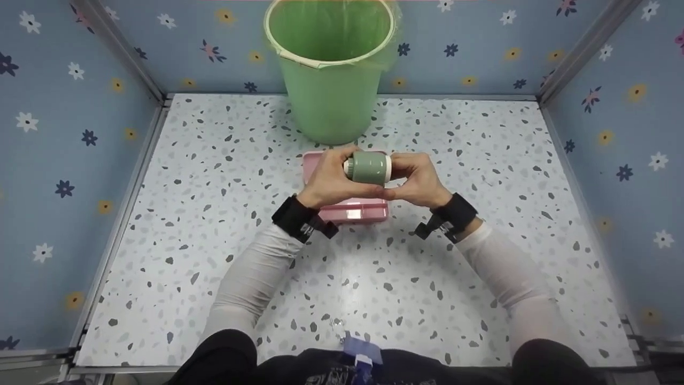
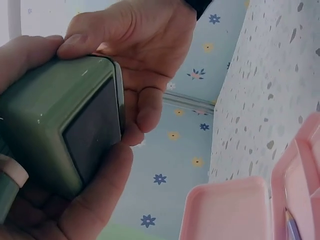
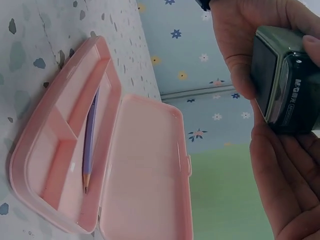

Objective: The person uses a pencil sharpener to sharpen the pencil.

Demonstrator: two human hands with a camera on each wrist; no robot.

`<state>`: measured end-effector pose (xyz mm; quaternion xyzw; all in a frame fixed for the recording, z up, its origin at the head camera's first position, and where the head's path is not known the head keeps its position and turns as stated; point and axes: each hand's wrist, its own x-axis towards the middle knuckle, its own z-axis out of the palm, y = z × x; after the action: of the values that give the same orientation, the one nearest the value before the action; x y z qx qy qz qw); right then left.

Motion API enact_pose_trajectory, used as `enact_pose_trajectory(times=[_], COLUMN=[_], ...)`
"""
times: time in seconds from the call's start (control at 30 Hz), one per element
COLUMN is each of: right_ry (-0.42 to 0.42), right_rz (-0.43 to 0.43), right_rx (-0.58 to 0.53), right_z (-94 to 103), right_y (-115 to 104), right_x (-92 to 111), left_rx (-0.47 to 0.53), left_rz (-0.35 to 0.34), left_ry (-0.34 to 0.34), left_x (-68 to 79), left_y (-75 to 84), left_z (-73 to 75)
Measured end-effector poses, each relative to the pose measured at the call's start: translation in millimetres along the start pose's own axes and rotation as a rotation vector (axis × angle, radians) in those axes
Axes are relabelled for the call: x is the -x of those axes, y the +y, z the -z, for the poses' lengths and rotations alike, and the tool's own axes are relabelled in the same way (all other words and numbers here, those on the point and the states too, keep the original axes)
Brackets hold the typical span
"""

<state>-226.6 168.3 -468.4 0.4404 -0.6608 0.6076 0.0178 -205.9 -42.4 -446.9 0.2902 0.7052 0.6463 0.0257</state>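
Observation:
A boxy green pencil sharpener [image 1: 370, 167] with a pale end and a small knob is held up between both hands. My left hand [image 1: 332, 181] grips its body, fingers and thumb bent around it. From the other side my right hand [image 1: 419, 179] holds the pale-edged end, its thumb close to the left thumb. The left wrist view shows a dark panel on the sharpener [image 2: 40, 110]; white lettering shows on it in the right wrist view. Below the hands lies an opened pink pencil case [image 1: 378, 213], where a purple pencil [image 3: 90, 142] lies in the long compartment.
Behind the case stands a tall green bin [image 1: 331, 101] with a pale rim and a clear liner. Blue flowered panels [image 1: 454, 69] enclose the speckled white table [image 1: 214, 160] at the back and both sides.

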Motion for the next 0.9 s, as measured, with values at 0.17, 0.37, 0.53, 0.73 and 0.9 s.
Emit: enact_pose_trajectory(times=[0.17, 0.37, 0.53, 0.73, 0.9], right_ry=[-0.02, -0.044, -0.045, -0.038, -0.019], right_rz=[-0.026, -0.047, -0.074, -0.091, -0.103], right_rx=[-0.036, -0.08, -0.065, -0.054, 0.015], right_z=[0.3, 3.8, 7.4, 19.8, 31.0], right_y=[1.5, 1.0, 2.3, 4.5, 3.2], right_x=[-0.4, -1.9, -1.7, 2.3, 2.7], left_rx=[0.071, 0.06, -0.024, -0.07, -0.056], left_rz=[-0.001, 0.012, 0.022, 0.061, 0.066], left_ry=[-0.017, 0.006, 0.046, 0.108, 0.132], left_x=[0.9, 2.1, 4.7, 10.4, 12.8], left_y=[-4.4, -4.2, -3.3, -3.9, -7.4], left_z=[1.3, -0.2, 3.7, 16.6, 24.7])
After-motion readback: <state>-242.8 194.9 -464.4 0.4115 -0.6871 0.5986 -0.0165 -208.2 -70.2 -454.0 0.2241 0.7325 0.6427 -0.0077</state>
